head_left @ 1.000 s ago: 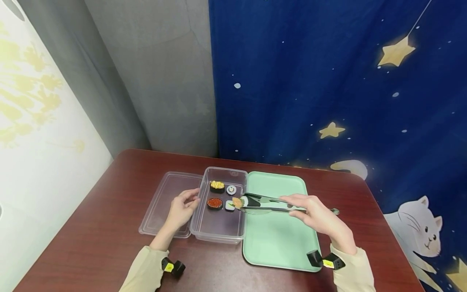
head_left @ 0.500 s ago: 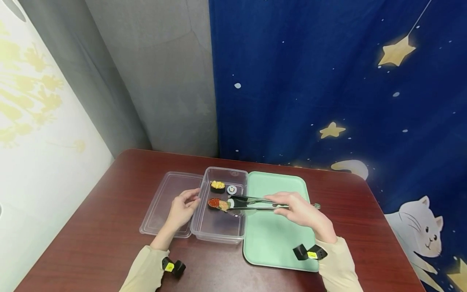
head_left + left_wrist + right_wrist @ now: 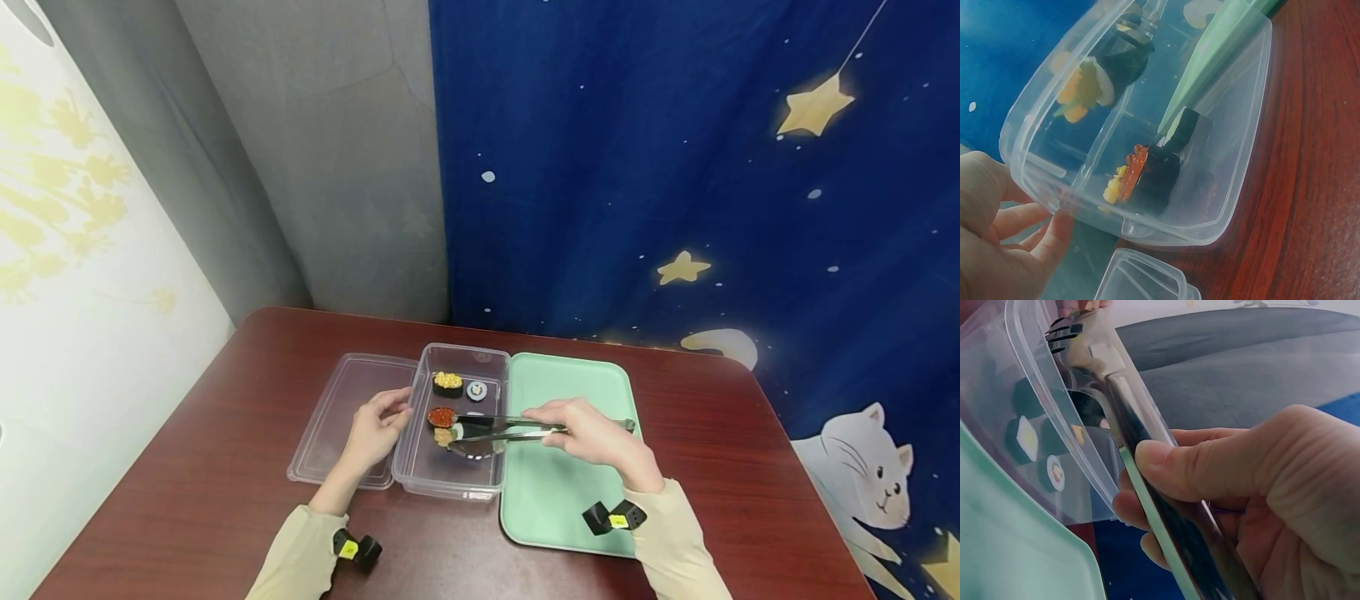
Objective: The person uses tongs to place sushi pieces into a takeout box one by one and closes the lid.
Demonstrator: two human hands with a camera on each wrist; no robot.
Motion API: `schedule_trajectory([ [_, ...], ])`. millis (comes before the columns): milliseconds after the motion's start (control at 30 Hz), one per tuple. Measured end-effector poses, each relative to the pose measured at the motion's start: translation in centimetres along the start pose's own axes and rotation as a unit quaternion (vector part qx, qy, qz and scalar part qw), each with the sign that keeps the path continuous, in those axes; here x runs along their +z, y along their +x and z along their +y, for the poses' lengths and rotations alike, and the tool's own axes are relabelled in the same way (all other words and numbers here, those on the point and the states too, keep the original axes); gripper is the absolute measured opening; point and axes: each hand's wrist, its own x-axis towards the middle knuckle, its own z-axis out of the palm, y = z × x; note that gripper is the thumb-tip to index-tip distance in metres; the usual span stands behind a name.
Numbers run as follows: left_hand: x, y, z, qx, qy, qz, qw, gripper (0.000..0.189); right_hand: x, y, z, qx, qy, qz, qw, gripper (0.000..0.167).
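My left hand (image 3: 375, 429) pinches the left wall of a clear plastic container (image 3: 448, 483) between thumb and fingers. My right hand (image 3: 588, 433) grips metal tongs (image 3: 1138, 403), thumb on one arm and fingers round the other. Between the tong tips, inside the container and over its floor, is a seaweed-wrapped sushi roll with an orange-yellow top (image 3: 444, 437). Behind it sit a red roe sushi (image 3: 441, 415), a corn-topped sushi (image 3: 447, 383) and a small round roll (image 3: 476, 391). A squarish white-faced roll (image 3: 1027, 437) shows in the right wrist view; the tongs mostly hide it from the head view.
A light green tray (image 3: 577, 508) lies against the container's right side. The clear lid (image 3: 326, 454) lies flat to the left, under my left forearm. Everything rests on a dark red wooden table (image 3: 187, 425), with a blue curtain (image 3: 600, 167) behind its far edge.
My right hand has moved left, carrying the roll in the tongs from above the squarish roll past the roe sushi to its near side, lower in the container. The left hand stays put.
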Motion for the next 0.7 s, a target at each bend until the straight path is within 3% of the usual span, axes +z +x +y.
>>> schedule_trajectory([
  [500, 0.0, 0.1, -0.1, -0.008, -0.005, 0.001, 1.0000, 0.033, 0.8, 1.8, -1.4, 0.029, -0.017, -0.058, 0.9977, 0.037],
  [700, 0.0, 0.1, -0.1, 0.003, -0.003, 0.003, 1.0000, 0.032, 0.6, 2.5, -2.3, 0.044, -0.030, -0.084, 0.9951, 0.037],
])
